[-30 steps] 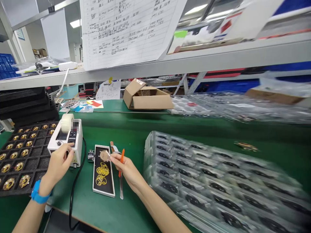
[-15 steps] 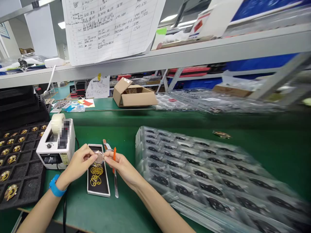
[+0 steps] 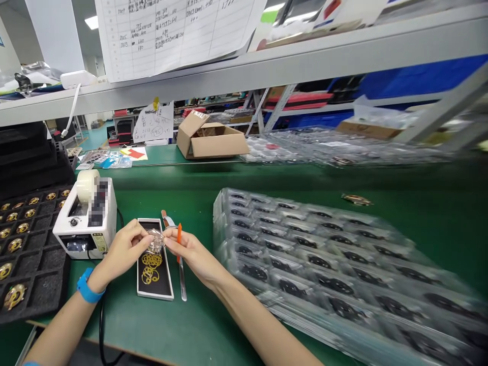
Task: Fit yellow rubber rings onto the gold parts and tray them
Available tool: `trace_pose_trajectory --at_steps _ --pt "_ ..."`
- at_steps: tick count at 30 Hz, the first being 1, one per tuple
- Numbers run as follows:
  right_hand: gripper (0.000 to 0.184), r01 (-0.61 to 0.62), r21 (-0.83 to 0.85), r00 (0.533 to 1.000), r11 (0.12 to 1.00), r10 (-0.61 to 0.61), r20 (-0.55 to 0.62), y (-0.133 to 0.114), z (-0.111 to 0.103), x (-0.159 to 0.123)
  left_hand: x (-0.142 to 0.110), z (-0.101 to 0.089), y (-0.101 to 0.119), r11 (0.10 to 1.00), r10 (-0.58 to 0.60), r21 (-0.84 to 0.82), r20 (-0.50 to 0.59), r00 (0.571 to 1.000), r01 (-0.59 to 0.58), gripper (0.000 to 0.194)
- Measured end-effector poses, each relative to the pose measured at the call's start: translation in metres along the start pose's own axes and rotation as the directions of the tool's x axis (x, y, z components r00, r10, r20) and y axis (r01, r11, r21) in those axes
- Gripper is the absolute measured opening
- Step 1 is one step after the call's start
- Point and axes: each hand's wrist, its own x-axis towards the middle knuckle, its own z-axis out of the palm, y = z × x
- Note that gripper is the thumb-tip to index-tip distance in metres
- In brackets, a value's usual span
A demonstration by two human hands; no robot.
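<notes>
My left hand (image 3: 124, 249) and my right hand (image 3: 188, 252) meet above a small black tray (image 3: 154, 282) that holds several yellow rings (image 3: 150, 267). Both pinch a small round clear-cased piece (image 3: 155, 239) between their fingertips. My left wrist wears a blue band (image 3: 88, 291). An orange-handled tool (image 3: 178, 239) and a metal blade (image 3: 182, 282) lie on the mat just under my right hand.
A white tape dispenser (image 3: 87, 216) stands left of my hands, its black cable (image 3: 102, 325) trailing off the front edge. A black foam tray of gold pieces (image 3: 23, 244) lies far left. Stacked clear blister trays (image 3: 324, 254) fill the right. An open cardboard box (image 3: 211, 137) sits behind, under a shelf.
My left hand left the tape dispenser and came right to join my right hand on the round piece. The view has shifted slightly right and up.
</notes>
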Motion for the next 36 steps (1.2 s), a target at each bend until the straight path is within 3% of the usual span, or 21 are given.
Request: trace_pose_trajectory --at_steps 17,22,27,29,32,34,36 --pt "0.040 0.020 0.007 1.000 1.000 -0.020 -0.018 0.001 0.000 -0.001 0.003 0.005 0.001 0.999 -0.037 0.009 -0.034 0.999 0.037 0.025" --pt "0.040 0.002 -0.020 0.998 1.000 -0.004 -0.056 0.004 0.001 -0.002 0.001 0.015 0.001 0.990 -0.029 0.130 -0.120 0.992 0.045 0.025" --pt "0.041 -0.005 0.005 0.996 1.000 0.005 -0.087 0.006 0.000 -0.002 -0.005 0.018 0.001 0.937 0.003 0.333 -0.298 0.955 0.101 0.015" --pt "0.042 -0.017 0.017 0.996 1.000 0.018 -0.082 0.006 -0.001 -0.002 -0.006 0.016 0.001 0.936 0.088 0.349 -0.356 0.930 0.045 0.010" --pt "0.042 -0.031 0.017 0.997 0.999 0.033 -0.076 0.005 0.000 -0.003 -0.007 0.014 -0.001 0.932 0.297 0.316 -0.377 0.877 -0.179 0.009" --pt "0.041 -0.031 0.045 0.998 0.998 0.033 -0.054 0.005 0.002 -0.004 -0.006 0.014 -0.003 0.908 0.390 0.296 -0.333 0.859 -0.298 0.011" --pt "0.040 -0.034 0.100 0.999 0.994 0.037 -0.026 0.004 0.004 -0.007 -0.004 0.014 -0.007 0.895 0.420 0.275 -0.246 0.874 -0.352 0.011"
